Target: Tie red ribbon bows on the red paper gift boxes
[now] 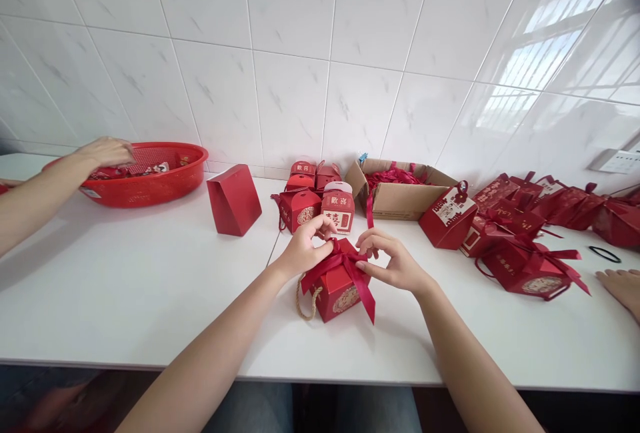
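Observation:
In front of me on the table stands a small red gift box [340,294] with a gold round emblem and a twisted rope handle [306,305] at its left side. A dark red ribbon [364,294] is tied in a bow across its top, one tail hanging down the front. My left hand [311,245] is closed on the bow's left part, thumb and fingers bent around it. At the bow's right side, my right hand [391,261] pinches the ribbon between thumb and fingers.
Several red boxes [299,209] stand behind, beside a plain red box [235,199]. A cardboard box [407,201] holds ribbons. Finished-looking boxes [530,266] crowd the right. Another person's hand [107,151] reaches into a red basket [145,189]; another hand [623,288] rests far right.

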`<move>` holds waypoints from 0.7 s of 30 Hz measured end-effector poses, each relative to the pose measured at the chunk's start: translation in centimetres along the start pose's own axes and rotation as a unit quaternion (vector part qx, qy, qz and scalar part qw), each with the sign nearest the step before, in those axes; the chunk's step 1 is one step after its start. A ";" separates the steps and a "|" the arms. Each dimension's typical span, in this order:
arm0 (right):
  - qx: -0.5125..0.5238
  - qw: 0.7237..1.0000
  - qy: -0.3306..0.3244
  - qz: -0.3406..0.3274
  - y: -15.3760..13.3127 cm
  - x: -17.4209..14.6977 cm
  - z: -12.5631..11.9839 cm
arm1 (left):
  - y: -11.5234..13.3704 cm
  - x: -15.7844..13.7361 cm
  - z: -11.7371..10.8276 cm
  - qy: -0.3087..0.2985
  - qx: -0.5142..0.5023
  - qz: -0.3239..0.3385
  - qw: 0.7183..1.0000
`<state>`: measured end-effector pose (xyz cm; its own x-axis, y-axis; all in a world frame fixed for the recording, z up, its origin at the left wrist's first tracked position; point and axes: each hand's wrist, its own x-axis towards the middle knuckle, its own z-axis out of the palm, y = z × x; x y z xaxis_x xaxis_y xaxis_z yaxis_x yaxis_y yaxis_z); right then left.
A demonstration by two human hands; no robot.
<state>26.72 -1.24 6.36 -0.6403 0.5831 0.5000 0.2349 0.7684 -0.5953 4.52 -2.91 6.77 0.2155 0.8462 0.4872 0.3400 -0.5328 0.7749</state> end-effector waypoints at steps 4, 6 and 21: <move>-0.038 0.999 0.021 -0.004 -0.2 0.0 0.4 | 0.0 -0.1 0.1 0.028 0.016 0.019 0.999; -0.040 0.999 0.027 -0.010 -0.4 0.1 0.7 | -0.1 -0.1 0.1 0.040 0.018 0.025 0.999; 0.003 1.000 0.026 0.013 -0.6 0.1 2.4 | -0.7 0.1 -0.1 0.011 0.071 -0.040 0.997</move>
<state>24.73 -2.29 5.23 -0.5943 0.6169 0.5160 0.2471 0.7507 -0.6128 4.22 -2.42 6.37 0.1628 0.8846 0.4370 0.4808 -0.4579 0.7478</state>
